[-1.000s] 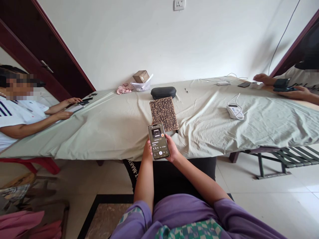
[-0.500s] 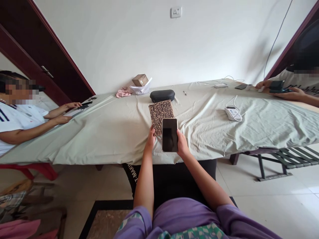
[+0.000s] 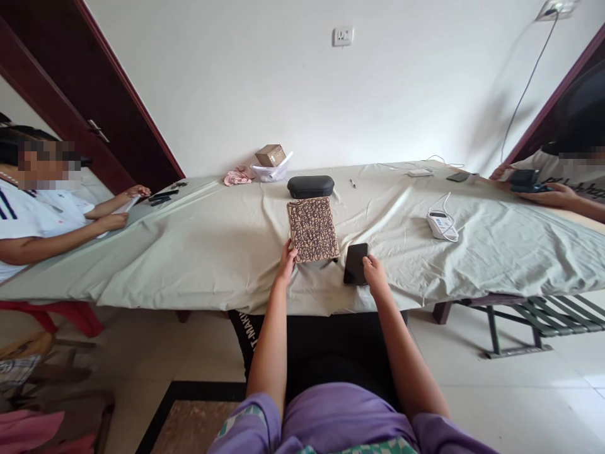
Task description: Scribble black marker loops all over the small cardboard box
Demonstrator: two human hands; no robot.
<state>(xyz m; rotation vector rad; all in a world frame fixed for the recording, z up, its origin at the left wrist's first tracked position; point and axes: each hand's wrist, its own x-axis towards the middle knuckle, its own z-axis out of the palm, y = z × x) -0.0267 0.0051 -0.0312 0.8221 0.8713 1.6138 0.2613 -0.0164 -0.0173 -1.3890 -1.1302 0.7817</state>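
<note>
A brown notebook (image 3: 314, 229) covered in dark looping scribbles is in my left hand (image 3: 286, 265), gripped at its lower left edge. It is tilted up towards me, in front of a black zip case (image 3: 311, 186). To the right of the notebook, my right hand (image 3: 375, 273) grips a dark smartphone (image 3: 356, 264) by its right edge, thumb on the screen side. The phone is low over the cloth-covered table (image 3: 227, 252); whether it touches the cloth I cannot tell. A small dark object (image 3: 335, 260) shows at the notebook's lower right corner.
Right of me lies a white device with a coiled cable (image 3: 442, 225). A pen (image 3: 352, 183), a cardboard box (image 3: 270, 155) on a plastic bag and a pink cloth (image 3: 239, 176) are farther back. One person (image 3: 42, 214) sits left, another (image 3: 571, 170) right, both handling things.
My right hand has moved the phone right, away from in front of the notebook, whose cover now shows whole. The person on the left has raised a hand with something pale.
</note>
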